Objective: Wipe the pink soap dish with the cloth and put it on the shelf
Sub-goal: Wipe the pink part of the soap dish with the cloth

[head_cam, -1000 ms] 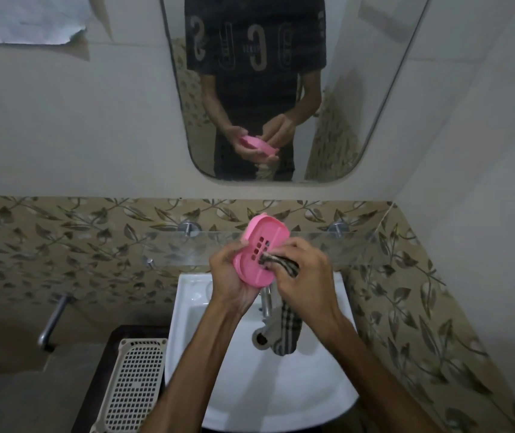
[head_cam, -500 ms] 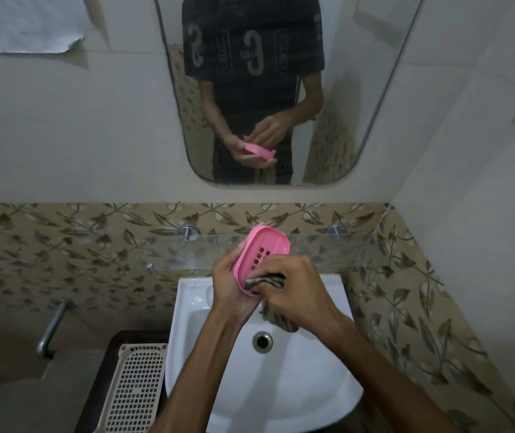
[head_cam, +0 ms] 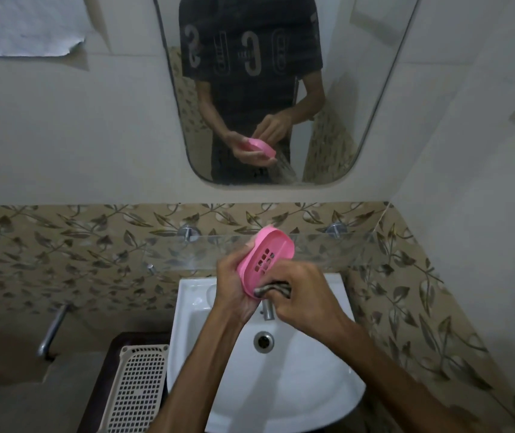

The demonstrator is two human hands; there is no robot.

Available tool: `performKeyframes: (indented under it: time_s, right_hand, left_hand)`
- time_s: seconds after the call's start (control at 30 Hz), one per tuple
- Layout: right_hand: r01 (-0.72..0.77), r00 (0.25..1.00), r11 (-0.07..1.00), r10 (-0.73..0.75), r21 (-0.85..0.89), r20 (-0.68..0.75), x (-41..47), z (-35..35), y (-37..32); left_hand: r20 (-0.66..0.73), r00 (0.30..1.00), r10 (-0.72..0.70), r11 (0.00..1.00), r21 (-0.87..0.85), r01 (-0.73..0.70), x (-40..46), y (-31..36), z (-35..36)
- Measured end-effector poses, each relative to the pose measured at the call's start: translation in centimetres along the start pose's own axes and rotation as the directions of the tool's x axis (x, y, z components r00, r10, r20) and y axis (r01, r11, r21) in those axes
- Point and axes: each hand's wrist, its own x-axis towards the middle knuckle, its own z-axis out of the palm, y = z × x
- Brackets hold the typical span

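A white perforated plastic basket (head_cam: 139, 389) is lying left of the glossy white sink (head_cam: 312, 385). The left hand (head_cam: 234, 292) is gripping the smooth oval pink soap dish (head_cam: 265, 260), tilted, slots showing, above the basin. The right hand (head_cam: 303, 295) is clenching a bunched striped cloth (head_cam: 273, 289) against the dish's lower edge, mostly hiding it. The clear glass shelf (head_cam: 343, 248) is sitting just behind.

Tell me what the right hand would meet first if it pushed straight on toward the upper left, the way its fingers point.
Probably the pink soap dish: the right hand presses the cloth against its lower end, with the left hand behind it.
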Motion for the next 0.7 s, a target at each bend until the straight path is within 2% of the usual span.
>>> performKeyframes:
  time_s: [0.13, 0.23, 0.43, 0.57, 0.7]
  right_hand:
    - [-0.062, 0.988, 0.97, 0.092, 0.236, -0.12, -0.5, 1.5, -0.2]
    - [-0.034, 0.966, 0.96, 0.103, 0.279, -0.236, 0.2, 2.5, -1.1]
    - [0.008, 0.886, 0.994, 0.045, 0.113, -0.461, 2.0, 3.7, -1.8]
    - [-0.02, 0.834, 1.0, 0.012, -0.008, -0.552, 3.9, 3.0, -1.1]
    - [-0.105, 0.837, 0.989, 0.033, -0.102, -0.546, 4.7, 2.4, -0.7]
  left_hand:
    - [-0.036, 0.999, -0.022, 0.999, -0.034, 0.021, -0.1, -0.4, -0.1]
    - [-0.043, 0.997, -0.059, 0.987, -0.15, 0.052, -0.2, -1.1, 0.2]
    - [0.012, 1.0, 0.002, 0.965, -0.262, 0.001, -0.5, -0.5, 0.3]
    - [0.012, 0.999, 0.043, 0.981, -0.19, -0.039, -0.9, -0.1, 0.2]
    - [-0.028, 0.997, 0.072, 0.991, -0.115, -0.075, -1.1, 0.2, 0.3]
